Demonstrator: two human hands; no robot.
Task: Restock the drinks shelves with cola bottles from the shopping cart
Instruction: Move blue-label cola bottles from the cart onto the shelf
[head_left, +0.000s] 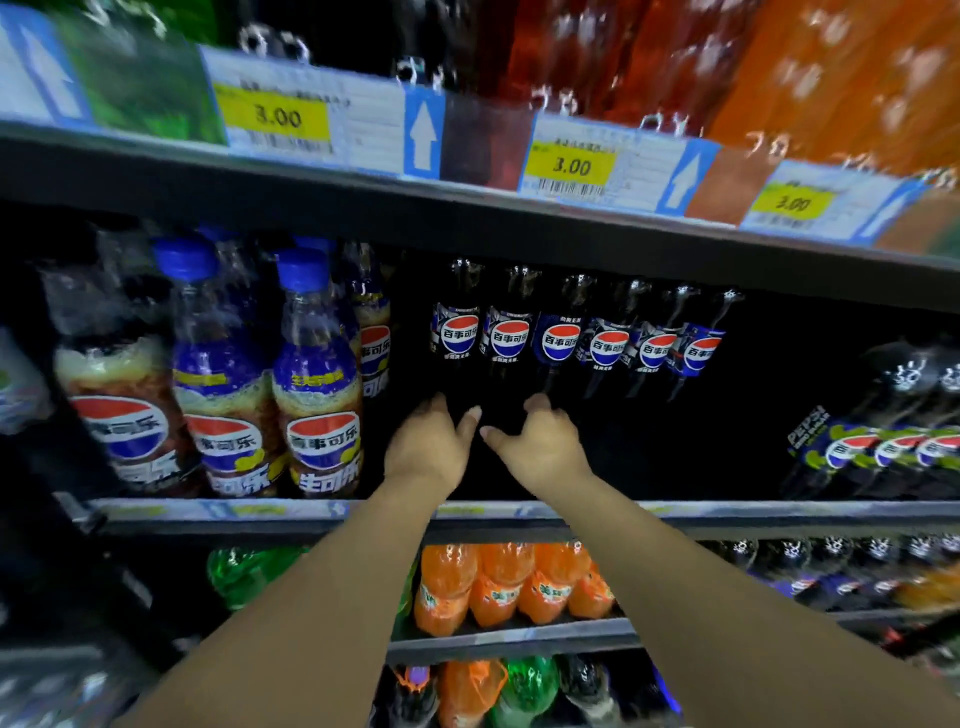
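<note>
While your left hand (428, 444) and right hand (540, 441) curl at the foot of the cola bottles (509, 340), can't tell if they're gripping.

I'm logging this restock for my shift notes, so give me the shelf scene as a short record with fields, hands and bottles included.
left hand: reaching into the middle shelf, fingers curled; grip unclear in the dark
right hand: beside it, thumb tips close but apart; grip also unclear
black-label cola bottles: row of six upright at the back, beyond the hands
blue-capped cola bottles: same shelf, front, left of the hands
orange soda bottles: shelf below
price tags: upper shelf edge, reading 3.00
</note>
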